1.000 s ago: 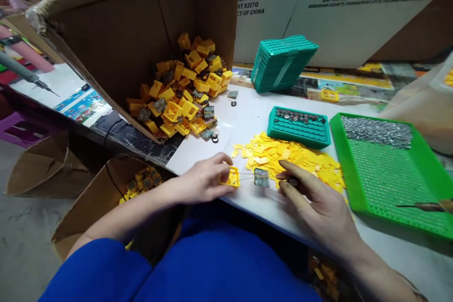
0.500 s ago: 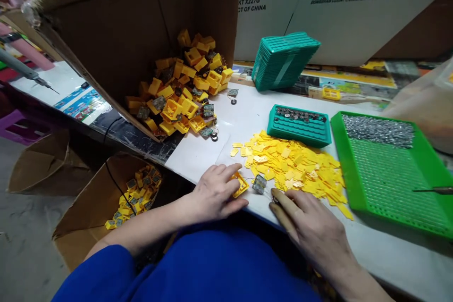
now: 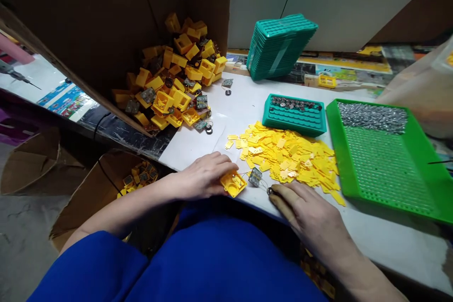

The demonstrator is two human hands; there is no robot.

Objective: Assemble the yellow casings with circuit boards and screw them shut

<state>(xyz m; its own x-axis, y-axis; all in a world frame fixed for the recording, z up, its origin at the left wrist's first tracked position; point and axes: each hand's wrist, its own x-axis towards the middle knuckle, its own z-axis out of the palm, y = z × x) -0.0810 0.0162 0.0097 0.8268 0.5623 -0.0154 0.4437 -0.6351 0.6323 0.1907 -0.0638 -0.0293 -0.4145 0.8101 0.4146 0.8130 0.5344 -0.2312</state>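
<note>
We've got our left hand (image 3: 207,175) pinching the yellow case (image 3: 233,186) at 6 o'clock, our right hand (image 3: 313,212) pinching a little round part (image 3: 270,191) — wired board (image 3: 255,177) between, at the case's 3 o'clock.

White-topped worktable (image 3: 382,240), soft glare on surface. Large white carton (image 3: 318,14), dark print, standing wall-like behind. Floor (image 3: 21,226) grey, lower left. Purple stool-like piece (image 3: 14,125) at left edge, partly cut off; brown cardboard box (image 3: 31,165) near it on floor. Light cool, dim beneath table.
</note>
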